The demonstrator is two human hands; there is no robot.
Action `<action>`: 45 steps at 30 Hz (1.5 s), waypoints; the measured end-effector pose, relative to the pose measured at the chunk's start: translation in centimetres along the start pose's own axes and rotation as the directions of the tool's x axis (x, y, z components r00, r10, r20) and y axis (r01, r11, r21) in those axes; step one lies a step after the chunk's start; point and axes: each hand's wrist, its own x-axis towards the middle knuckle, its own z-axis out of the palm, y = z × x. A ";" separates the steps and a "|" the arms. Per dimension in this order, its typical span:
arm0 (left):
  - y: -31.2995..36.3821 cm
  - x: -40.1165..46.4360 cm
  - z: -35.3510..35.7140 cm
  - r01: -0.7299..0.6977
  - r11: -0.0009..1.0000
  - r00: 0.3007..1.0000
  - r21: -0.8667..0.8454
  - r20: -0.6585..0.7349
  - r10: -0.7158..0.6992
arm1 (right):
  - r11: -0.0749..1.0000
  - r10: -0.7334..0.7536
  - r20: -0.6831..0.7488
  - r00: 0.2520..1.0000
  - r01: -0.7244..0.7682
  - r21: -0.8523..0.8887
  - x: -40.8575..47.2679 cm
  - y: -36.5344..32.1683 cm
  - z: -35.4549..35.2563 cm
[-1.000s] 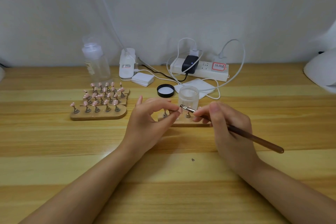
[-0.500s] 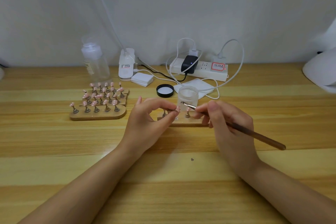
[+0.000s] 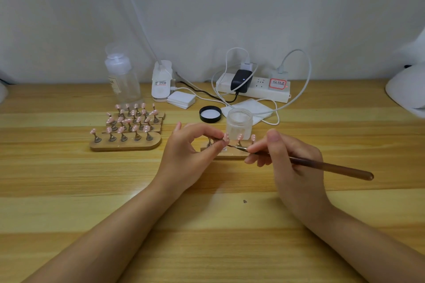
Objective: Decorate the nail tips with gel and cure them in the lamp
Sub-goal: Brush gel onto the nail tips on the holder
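My left hand (image 3: 184,156) pinches a pink nail tip (image 3: 226,137) on its stand, over a small wooden holder (image 3: 230,155). My right hand (image 3: 289,161) grips a brown brush (image 3: 326,166), its tip touching that nail. A frosted gel jar (image 3: 239,123) stands just behind; its black lid (image 3: 210,114) lies nearby.

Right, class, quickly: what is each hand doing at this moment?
Left hand: fingers pinch a nail tip on its stand.
Right hand: fingers grip the brush.
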 end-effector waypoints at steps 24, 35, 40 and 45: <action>-0.3 0.0 0.1 -0.023 1.000 1.000 -0.009 -0.002 0.023 | 0.977 -0.058 0.037 0.998 0.065 -0.205 0.4 0.2 0.0; -0.4 0.0 0.1 -0.018 1.000 1.000 -0.014 -0.005 0.018 | 0.985 -0.091 -0.002 0.996 0.090 -0.147 0.1 0.1 0.0; -0.2 0.0 0.2 -0.010 1.000 1.000 -0.019 -0.006 0.010 | 0.982 -0.057 0.016 0.998 0.059 -0.178 0.3 0.1 0.0; -0.2 0.0 0.1 -0.008 1.000 1.000 -0.017 -0.014 0.007 | 0.980 -0.035 0.047 0.998 0.043 -0.196 0.3 0.1 0.2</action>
